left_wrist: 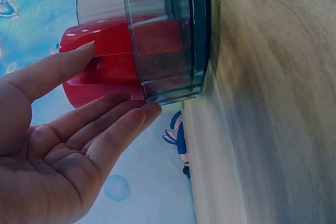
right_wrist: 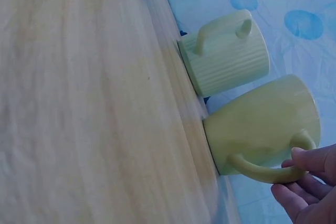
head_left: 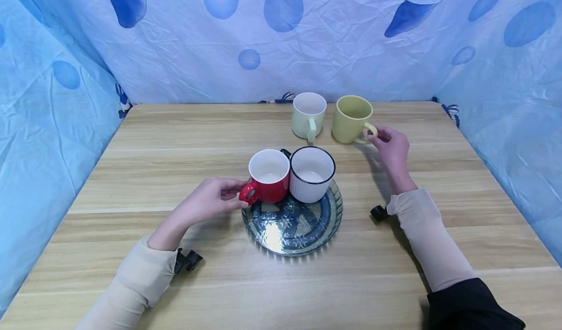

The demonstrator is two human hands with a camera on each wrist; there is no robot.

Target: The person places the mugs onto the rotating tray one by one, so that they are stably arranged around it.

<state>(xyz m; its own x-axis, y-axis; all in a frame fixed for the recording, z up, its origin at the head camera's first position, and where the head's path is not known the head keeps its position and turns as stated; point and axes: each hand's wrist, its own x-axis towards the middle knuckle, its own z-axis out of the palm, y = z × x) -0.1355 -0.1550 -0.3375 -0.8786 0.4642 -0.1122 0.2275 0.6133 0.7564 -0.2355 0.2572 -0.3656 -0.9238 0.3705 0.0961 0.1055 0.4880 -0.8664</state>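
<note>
Middle of the table (head_left: 110, 198): clear glass dish (head_left: 285, 227), dark base with snowflake print. Red mug (head_left: 274, 191) and white mug (head_left: 309, 186) with black rim both stand in it, side by side toward the far edge, upright. White mug's black handle pokes out far-left, partly behind the red one.

Left hand (head_left: 215, 198) is at the red mug's handle: thumb on one side, fingers fairly straight on the other, loose, not curled round it.

Right hand (head_left: 391, 147) is at the far right, pinching the handle of the yellow-green mug (head_left: 344, 125) between thumb and fingers. That mug is upright, outside the dish, handle toward the hand. Just left of it: pale green mug (head_left: 300, 125), upright on the table, handle facing near side. Blue patterned curtain (head_left: 175, 51) behind.
</note>
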